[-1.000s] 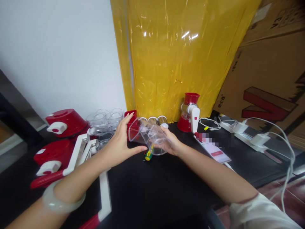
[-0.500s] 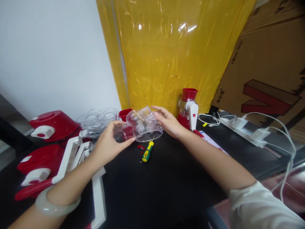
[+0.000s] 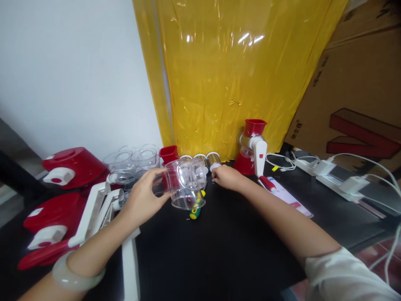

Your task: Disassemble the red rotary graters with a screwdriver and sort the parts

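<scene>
My left hand (image 3: 148, 192) grips a clear plastic grater housing (image 3: 186, 182) by its left end and holds it tilted above the table. My right hand (image 3: 228, 177) has curled fingers at the front of a metal grater drum (image 3: 214, 159); whatever they pinch, if anything, is hidden. More drums stand to the left of it, partly covered by the housing. A green and yellow screwdriver (image 3: 194, 212) lies under the housing and shows partly through it.
Red grater bases (image 3: 75, 165), white crank handles (image 3: 90, 213) and clear housings (image 3: 145, 155) crowd the left side. A red hopper (image 3: 168, 153) is at the back. An assembled rotary grater (image 3: 254, 146), a phone (image 3: 288, 196) and a power strip (image 3: 327, 177) lie to the right.
My right hand has let go of the clear housing and moved right to the metal drums. My left hand has lowered the housing, which now overlaps the screwdriver.
</scene>
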Motion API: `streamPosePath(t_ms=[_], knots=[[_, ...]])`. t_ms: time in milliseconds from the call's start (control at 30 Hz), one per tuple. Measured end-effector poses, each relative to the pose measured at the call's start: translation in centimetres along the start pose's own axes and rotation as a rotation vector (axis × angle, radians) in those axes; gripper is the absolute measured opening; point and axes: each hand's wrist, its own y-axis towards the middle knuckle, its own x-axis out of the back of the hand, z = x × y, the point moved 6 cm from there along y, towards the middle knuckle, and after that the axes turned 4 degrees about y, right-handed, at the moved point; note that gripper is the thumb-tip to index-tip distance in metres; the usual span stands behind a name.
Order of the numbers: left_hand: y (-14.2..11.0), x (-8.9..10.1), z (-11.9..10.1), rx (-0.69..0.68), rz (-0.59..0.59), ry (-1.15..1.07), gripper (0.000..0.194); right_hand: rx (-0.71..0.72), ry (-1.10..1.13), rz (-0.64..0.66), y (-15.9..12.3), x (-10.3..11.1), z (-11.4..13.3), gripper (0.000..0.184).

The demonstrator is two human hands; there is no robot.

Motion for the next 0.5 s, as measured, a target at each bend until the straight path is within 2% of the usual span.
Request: streamPosePath(t_ms=[67,167,367,500], knots=[[-0.1,-0.1,0.3,-0.009,0.003,-0.002,0.047,-0.041,-0.101,0.022,-0.1,-0.5,-0.5,0.015],[-0.3,-0.1,0.7,-0.016,0.006,0.014,0.046,-0.077,-0.138,0.058,-0.2,-1.4,-0.9,0.02],[-0.5,0.1,0.7,-0.065,-0.024,0.075,0.046,-0.077,-0.091,0.062,0.0,-2.6,-1.4,0.015],[-0.7,0.1,0.2,-0.114,-0.001,-0.016,0.052,-0.075,-0.041,0.062,0.1,-3.0,-1.4,0.014]])
